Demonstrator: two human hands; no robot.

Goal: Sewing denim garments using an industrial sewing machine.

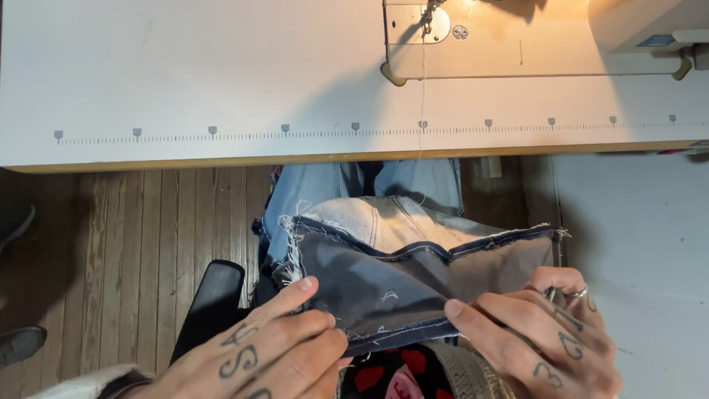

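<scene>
Denim piece held in your lap, not yet at the machine

Your left hand point(277, 343) and right hand point(535, 332) pinch the near hem of the dark denim piece point(413, 273), its raw edges frayed and unsewn as far as shows. The sewing machine point(517, 37) sits well apart on the white table point(185, 81), whose near edge crosses above the cloth with bare top beside the machine.

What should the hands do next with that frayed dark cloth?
Probably lift the dark denim piece up onto the white table, toward the sewing machine. Both the left hand and the right hand pinch its near edge over the lap, below the table, and the machine's lamp is lit.
</scene>
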